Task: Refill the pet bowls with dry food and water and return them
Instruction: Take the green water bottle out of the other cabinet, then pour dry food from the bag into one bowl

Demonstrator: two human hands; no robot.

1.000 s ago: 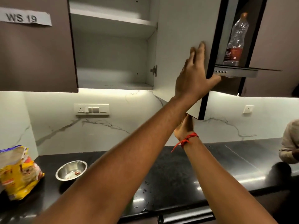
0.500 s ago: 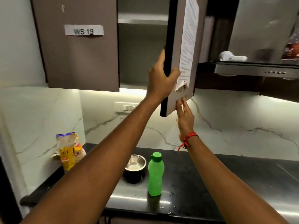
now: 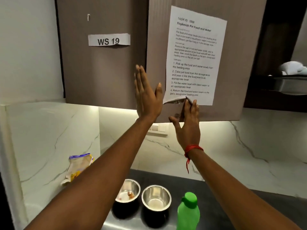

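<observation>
Two steel bowls stand side by side on the black counter: the left bowl (image 3: 128,191) holds a few bits of food, the right bowl (image 3: 156,198) looks bare. A green water bottle (image 3: 188,211) stands just right of them. A yellow pet food bag (image 3: 78,168) leans against the marble wall at the left. My left hand (image 3: 147,95) is raised with straight fingers at the left edge of the brown cabinet door (image 3: 232,63). My right hand (image 3: 188,125) lies flat on the door's lower part, below a taped task sheet (image 3: 194,55).
A second brown cabinet door (image 3: 103,72) with a "WS 19" label (image 3: 108,40) hangs to the left. A chimney hood (image 3: 285,87) juts out at the right. A wall switch plate (image 3: 157,128) sits under the cabinet. Marble walls close the corner at the left.
The cabinet door has swung from open to nearly flush with the cabinet front. My left hand let go of its edge and opened flat. The view has tilted down, showing both bowls.
</observation>
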